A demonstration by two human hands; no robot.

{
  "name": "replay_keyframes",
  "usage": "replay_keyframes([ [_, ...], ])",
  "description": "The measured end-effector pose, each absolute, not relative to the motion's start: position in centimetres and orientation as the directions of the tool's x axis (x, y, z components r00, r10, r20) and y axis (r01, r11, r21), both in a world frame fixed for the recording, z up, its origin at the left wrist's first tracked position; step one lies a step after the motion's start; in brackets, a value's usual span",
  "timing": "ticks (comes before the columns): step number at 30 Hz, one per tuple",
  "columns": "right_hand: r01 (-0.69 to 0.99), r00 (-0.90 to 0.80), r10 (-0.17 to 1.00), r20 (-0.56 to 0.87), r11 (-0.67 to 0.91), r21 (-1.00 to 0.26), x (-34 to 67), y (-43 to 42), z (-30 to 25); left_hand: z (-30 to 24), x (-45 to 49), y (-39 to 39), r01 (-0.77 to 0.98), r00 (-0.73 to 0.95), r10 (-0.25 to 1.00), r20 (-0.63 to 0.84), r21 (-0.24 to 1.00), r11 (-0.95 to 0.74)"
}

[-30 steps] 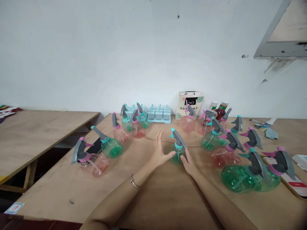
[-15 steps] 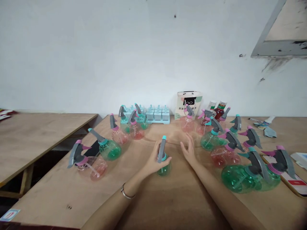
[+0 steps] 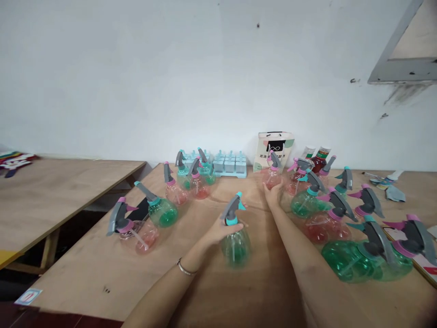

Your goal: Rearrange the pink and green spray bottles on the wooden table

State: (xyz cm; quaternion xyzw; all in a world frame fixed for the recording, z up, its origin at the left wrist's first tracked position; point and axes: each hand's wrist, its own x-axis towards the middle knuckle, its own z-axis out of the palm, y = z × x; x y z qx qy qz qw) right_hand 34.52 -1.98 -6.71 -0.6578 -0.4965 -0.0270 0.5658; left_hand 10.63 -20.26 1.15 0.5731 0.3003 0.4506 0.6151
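The left hand (image 3: 219, 230) clasps a round, clear-green plastic spray bottle (image 3: 235, 251) by its neck, near centre, axis roughly upright, turquoise nozzle (image 3: 238, 195) aimed far right; the right hand (image 3: 273, 194) meets an upright clear-pink plastic bottle (image 3: 272, 178), far, its grip unclear.

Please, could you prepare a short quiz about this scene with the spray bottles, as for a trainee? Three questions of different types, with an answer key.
1. What does the left hand's grip hold?
2. True or false: the right hand's grip is at a teal-collared spray bottle.
3. Multiple choice: in this view, what stands just to the right of the light-blue ice-pop moulds?
A) A bracelet
B) A printed paper bag
C) A phone

Key
1. A green spray bottle, held near its neck.
2. False: it is at a pink spray bottle with a pink collar.
3. B.
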Motion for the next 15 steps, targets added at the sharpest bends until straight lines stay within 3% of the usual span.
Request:
replay_keyframes([
  [5,0.707,0.487,0.629,0.606,0.122,-0.696,35.0,-4.3,-7.1,0.9,10.5,-20.4,-0.377,0.599,0.800,0.039,0.895,0.238],
  [15,0.698,0.380,0.676,0.631,0.238,-0.675,35.1,-13.4,-9.1,-0.8,11.3,-20.1,-0.429,0.640,0.767,0.053,0.852,0.299],
])
